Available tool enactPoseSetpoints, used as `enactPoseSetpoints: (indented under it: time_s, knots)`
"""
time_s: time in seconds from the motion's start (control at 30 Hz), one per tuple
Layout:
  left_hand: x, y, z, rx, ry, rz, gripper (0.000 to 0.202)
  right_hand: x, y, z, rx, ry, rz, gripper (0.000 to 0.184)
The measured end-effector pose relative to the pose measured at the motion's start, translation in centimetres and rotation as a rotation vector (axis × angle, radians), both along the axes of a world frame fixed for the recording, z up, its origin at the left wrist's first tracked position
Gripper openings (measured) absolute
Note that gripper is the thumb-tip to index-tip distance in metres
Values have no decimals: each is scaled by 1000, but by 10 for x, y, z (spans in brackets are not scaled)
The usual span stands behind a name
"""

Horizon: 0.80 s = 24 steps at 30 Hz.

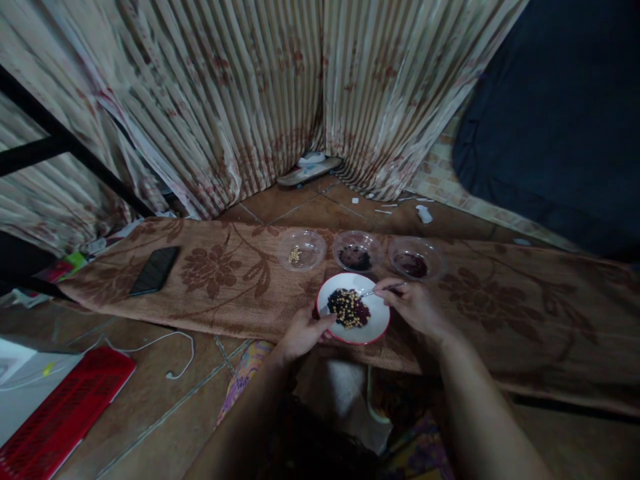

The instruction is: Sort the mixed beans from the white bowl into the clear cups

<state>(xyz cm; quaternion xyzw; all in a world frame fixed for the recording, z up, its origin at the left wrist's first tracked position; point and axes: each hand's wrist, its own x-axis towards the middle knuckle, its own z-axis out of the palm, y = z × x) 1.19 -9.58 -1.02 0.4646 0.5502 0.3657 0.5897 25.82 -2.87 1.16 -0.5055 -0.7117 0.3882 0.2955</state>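
Note:
A white bowl (pixel 377 323) with a red rim rests at the near edge of a cloth-covered bench, holding mixed black, pale yellow and dark red beans (pixel 349 308). My left hand (pixel 304 331) grips the bowl's left rim, thumb on top. In my right hand (pixel 411 303) is a thin metal spoon (pixel 369 293), its far end dipping into the bowl near the beans. Behind the bowl stand three clear plastic bowls in a row: the left bowl (pixel 313 250) has some pale beans, the middle bowl (pixel 356 243) black ones, the right bowl (pixel 415 248) dark red ones.
A dark phone (pixel 155 270) lies on the bench cloth (pixel 240 310) to the left. Striped curtains (pixel 260 87) hang behind. On the tiled floor are a skateboard (pixel 310 171), white scraps (pixel 424 213), a white cable (pixel 193 353) and a red slatted object (pixel 65 413).

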Motion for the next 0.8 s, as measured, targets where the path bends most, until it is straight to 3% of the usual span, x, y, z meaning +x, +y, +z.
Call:
enactPoseSetpoints:
  time_s: [0.23, 0.5, 0.8]
  knots:
    - [0, 0, 2, -14, -35, 4, 42, 0, 1, 4, 15, 72, 0, 27]
    - [-1, 2, -6, -9, 5, -13, 47, 3, -3, 11, 24, 255, -133, 25]
    - [0, 1, -1, -17, -25, -10, 46, -17, -2, 8, 89, 85, -21, 30]
